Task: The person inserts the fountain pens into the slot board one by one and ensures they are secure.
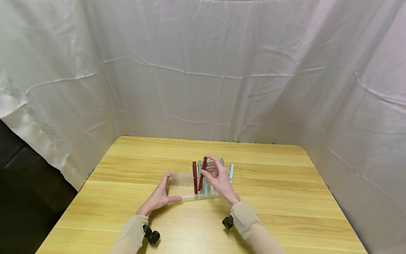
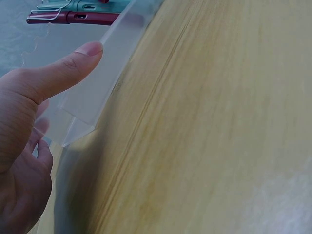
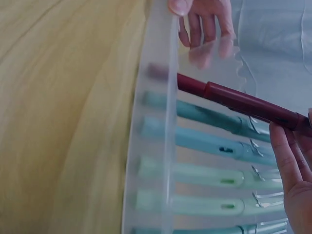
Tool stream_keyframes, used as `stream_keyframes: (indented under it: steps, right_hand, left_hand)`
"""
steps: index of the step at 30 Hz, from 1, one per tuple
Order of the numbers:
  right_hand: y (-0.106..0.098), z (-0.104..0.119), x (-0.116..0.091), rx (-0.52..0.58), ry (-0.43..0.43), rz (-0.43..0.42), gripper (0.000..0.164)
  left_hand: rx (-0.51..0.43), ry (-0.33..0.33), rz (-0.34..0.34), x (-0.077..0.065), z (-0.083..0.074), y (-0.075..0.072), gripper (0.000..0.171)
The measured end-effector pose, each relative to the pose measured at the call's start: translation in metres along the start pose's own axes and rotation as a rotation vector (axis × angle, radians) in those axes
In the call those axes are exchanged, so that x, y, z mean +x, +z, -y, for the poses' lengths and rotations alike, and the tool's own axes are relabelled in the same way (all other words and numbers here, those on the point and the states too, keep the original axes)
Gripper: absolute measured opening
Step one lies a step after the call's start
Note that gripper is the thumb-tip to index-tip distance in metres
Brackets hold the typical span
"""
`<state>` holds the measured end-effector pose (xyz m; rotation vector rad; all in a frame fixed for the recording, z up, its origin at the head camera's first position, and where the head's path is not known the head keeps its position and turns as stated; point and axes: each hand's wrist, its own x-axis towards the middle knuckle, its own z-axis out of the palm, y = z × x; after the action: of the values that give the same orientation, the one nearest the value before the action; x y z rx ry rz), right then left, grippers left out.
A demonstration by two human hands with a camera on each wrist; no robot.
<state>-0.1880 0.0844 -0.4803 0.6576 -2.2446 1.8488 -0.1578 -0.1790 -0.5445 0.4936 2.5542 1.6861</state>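
A clear plastic pen tray (image 1: 181,185) with notched edges stands on the table. My left hand (image 1: 159,194) grips its left end, thumb (image 2: 73,68) on the near wall and fingers round the far side. Between the thumb and fingers of my right hand (image 1: 221,180) is a dark red pen (image 3: 239,102), pinched near its upper end and tilted, its lower end inside the tray. Another dark red pen (image 1: 195,178) lies just left of it. Teal (image 3: 209,116), blue (image 3: 204,142) and light green pens (image 3: 209,174) lie side by side in the tray, partly hidden by my right hand in the head view.
A light blue pen (image 1: 232,172) shows to the right of my right hand. The wooden table (image 1: 269,194) extends round the tray, with pale curtains (image 1: 203,88) behind and at the sides. Black wrist cameras (image 1: 152,235) sit on both sleeves.
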Motion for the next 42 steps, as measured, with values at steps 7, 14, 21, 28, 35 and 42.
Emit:
stream_keyframes:
  steps: [7, 14, 21, 28, 35, 42]
  right_hand:
    - [0.013, 0.0, -0.001, -0.017, -0.009, 0.032, 0.055]
    - [0.018, 0.018, -0.003, -0.038, 0.028, 0.06, 0.054]
    - [0.021, 0.03, -0.007, -0.075, -0.057, 0.067, 0.049]
    - [0.029, 0.005, -0.006, -0.068, -0.037, 0.06, 0.049]
    - [0.031, 0.009, -0.006, -0.049, -0.026, 0.124, 0.047]
    - [0.032, -0.002, -0.005, -0.112, -0.087, 0.154, 0.045]
  left_hand:
    - [0.009, -0.008, 0.001, 0.0, 0.0, 0.0, 0.097]
    - [0.017, 0.009, -0.011, 0.0, 0.0, 0.0, 0.097]
    - [0.012, 0.02, -0.021, 0.0, 0.002, 0.001, 0.094]
    - [0.017, -0.002, -0.007, -0.001, 0.0, 0.0, 0.097]
    - [0.024, 0.023, -0.008, -0.001, 0.002, 0.001, 0.095]
    - [0.024, 0.011, -0.005, -0.001, 0.001, 0.0, 0.097]
